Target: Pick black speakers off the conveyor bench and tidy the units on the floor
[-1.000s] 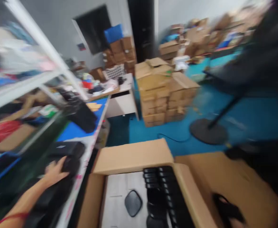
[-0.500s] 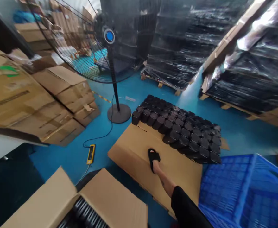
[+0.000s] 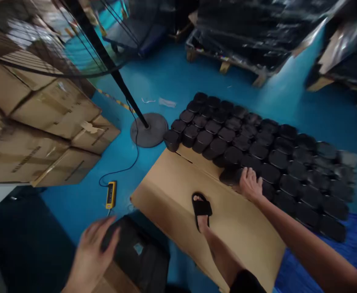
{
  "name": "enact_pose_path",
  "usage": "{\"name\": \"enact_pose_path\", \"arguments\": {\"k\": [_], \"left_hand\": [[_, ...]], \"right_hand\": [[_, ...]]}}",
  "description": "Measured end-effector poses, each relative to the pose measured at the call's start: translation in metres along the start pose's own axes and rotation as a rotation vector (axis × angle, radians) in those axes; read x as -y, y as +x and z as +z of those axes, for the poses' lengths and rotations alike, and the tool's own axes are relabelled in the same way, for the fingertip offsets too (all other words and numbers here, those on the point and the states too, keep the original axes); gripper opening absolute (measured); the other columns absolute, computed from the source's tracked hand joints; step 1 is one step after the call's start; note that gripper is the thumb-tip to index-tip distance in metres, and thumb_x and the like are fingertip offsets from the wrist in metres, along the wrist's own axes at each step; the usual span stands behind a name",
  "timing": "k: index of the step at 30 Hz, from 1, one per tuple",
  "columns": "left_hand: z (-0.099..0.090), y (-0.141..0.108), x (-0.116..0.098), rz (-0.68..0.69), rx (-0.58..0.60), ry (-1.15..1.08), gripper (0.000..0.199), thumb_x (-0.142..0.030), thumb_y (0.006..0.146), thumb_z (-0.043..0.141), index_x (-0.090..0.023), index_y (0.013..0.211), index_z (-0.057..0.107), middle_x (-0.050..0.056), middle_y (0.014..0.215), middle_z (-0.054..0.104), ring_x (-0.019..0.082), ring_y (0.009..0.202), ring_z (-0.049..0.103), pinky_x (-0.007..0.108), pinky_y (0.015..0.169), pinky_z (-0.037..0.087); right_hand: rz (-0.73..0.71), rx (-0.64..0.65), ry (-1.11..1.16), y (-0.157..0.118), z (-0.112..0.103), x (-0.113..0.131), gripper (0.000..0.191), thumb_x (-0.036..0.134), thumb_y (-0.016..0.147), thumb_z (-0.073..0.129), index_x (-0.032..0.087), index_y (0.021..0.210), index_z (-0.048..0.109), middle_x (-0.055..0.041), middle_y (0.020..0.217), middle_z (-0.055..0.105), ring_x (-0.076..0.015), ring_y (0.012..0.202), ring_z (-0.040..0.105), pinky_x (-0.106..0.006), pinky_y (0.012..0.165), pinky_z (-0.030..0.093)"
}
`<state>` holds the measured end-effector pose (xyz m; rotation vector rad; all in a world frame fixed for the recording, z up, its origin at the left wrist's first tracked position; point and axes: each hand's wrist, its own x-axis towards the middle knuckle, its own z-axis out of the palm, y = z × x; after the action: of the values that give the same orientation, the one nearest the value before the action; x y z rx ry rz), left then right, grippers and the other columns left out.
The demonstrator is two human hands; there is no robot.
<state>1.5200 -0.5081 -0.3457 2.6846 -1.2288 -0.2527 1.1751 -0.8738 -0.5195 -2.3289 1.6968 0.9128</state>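
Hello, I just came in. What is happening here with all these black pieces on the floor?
A person reaches down with the right hand to the near edge of rows of black containers set on flattened cardboard. The left hand rests on a black stack. One sandalled foot stands on the cardboard.

Fan base point(image 3: 149, 129) beside stacked cartons point(image 3: 41, 122)

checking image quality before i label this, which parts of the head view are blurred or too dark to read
Head view: the left hand near the bottom edge is motion-blurred; the right hand on the black cases is fairly sharp; cases at the far right smear toward the edge; the wrapped pallets at top are dark with little detail.
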Motion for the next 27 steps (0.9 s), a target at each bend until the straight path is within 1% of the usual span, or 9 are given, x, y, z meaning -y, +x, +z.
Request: {"name": "enact_pose_path", "arguments": {"k": [2, 4, 7, 10, 13, 16, 19, 23, 27], "left_hand": [[0.034, 0.058, -0.042, -0.081, 0.123, -0.107, 0.048, -0.041, 0.088, 0.054, -0.018, 0.130, 0.059, 0.012, 0.128, 0.070, 0.033, 0.125, 0.062, 0.047, 0.110, 0.049], [0.083, 0.137, -0.084, -0.118, 0.200, -0.104, 0.073, -0.037, 0.086, 0.062, -0.009, 0.149, 0.038, 0.018, 0.147, 0.057, 0.034, 0.138, 0.051, 0.045, 0.114, 0.044], [0.156, 0.255, -0.131, -0.183, 0.244, -0.074, 0.094, -0.039, 0.088, 0.066, -0.002, 0.156, 0.013, 0.026, 0.161, 0.033, 0.037, 0.149, 0.034, 0.051, 0.118, 0.037], [0.204, 0.340, -0.150, -0.235, 0.252, -0.034, 0.114, -0.040, 0.082, 0.075, -0.007, 0.159, -0.002, 0.027, 0.168, 0.011, 0.039, 0.156, 0.011, 0.059, 0.122, 0.026], [0.229, 0.384, -0.150, -0.235, 0.311, -0.018, 0.126, -0.045, 0.075, 0.082, -0.013, 0.160, -0.006, 0.027, 0.168, 0.007, 0.043, 0.155, 0.008, 0.062, 0.120, 0.026], [0.241, 0.394, -0.149, -0.216, 0.351, 0.000, 0.120, -0.053, 0.078, 0.076, -0.017, 0.161, -0.004, 0.029, 0.161, 0.026, 0.045, 0.149, 0.026, 0.063, 0.117, 0.029], [0.245, 0.382, -0.153, -0.202, 0.359, 0.041, 0.118, -0.053, 0.075, 0.079, -0.023, 0.161, 0.003, 0.028, 0.150, 0.037, 0.048, 0.139, 0.040, 0.064, 0.113, 0.031], [0.238, 0.342, -0.147, -0.259, 0.457, 0.041, 0.108, -0.050, 0.065, 0.087, -0.023, 0.154, 0.031, 0.025, 0.146, 0.038, 0.046, 0.129, 0.052, 0.050, 0.103, 0.046], [0.211, 0.278, -0.114, -0.385, 0.546, -0.032, 0.091, -0.055, 0.078, 0.074, -0.013, 0.149, 0.037, 0.027, 0.143, 0.047, 0.039, 0.121, 0.060, 0.047, 0.095, 0.053]], "right_hand": [[0.017, 0.026, -0.062, 0.024, 0.018, 0.011, 0.085, 0.047, 0.101, 0.065, 0.009, 0.162, 0.019, -0.0167, 0.153, 0.000, -0.0310, 0.147, 0.008, -0.050, 0.129, 0.024], [0.012, 0.016, -0.112, 0.029, 0.036, 0.015, 0.093, 0.047, 0.095, 0.073, 0.008, 0.161, 0.020, -0.0177, 0.152, -0.001, -0.0320, 0.146, 0.007, -0.049, 0.129, 0.026], [-0.039, -0.075, -0.152, 0.030, 0.050, 0.008, 0.094, 0.043, 0.093, 0.074, 0.016, 0.163, 0.018, -0.0160, 0.152, 0.002, -0.0317, 0.143, 0.014, -0.045, 0.124, 0.032], [-0.053, -0.133, -0.155, 0.047, 0.051, -0.010, 0.092, 0.051, 0.090, 0.078, 0.024, 0.161, 0.026, -0.0135, 0.148, 0.015, -0.0297, 0.136, 0.025, -0.044, 0.118, 0.037], [-0.108, -0.154, -0.177, 0.066, 0.049, -0.023, 0.086, 0.051, 0.084, 0.083, 0.021, 0.153, 0.042, -0.0117, 0.151, 0.009, -0.0298, 0.142, 0.015, -0.043, 0.125, 0.029], [-0.156, -0.173, -0.217, 0.068, 0.051, -0.021, 0.080, 0.044, 0.087, 0.082, 0.017, 0.151, 0.044, -0.0135, 0.151, 0.007, -0.0293, 0.143, 0.015, -0.041, 0.124, 0.031], [-0.143, -0.178, -0.256, 0.058, 0.055, -0.013, 0.077, 0.042, 0.089, 0.080, 0.015, 0.151, 0.042, -0.0162, 0.147, 0.015, -0.0305, 0.137, 0.024, -0.041, 0.116, 0.039], [-0.243, -0.135, -0.315, 0.049, 0.054, -0.011, 0.067, 0.030, 0.092, 0.075, 0.021, 0.150, 0.044, -0.0127, 0.148, 0.014, -0.0314, 0.134, 0.026, -0.043, 0.112, 0.043], [-0.344, -0.114, -0.305, 0.049, 0.044, -0.018, 0.063, 0.028, 0.093, 0.074, 0.017, 0.149, 0.047, -0.0137, 0.130, 0.035, -0.0262, 0.127, 0.035, -0.043, 0.113, 0.043]]}}
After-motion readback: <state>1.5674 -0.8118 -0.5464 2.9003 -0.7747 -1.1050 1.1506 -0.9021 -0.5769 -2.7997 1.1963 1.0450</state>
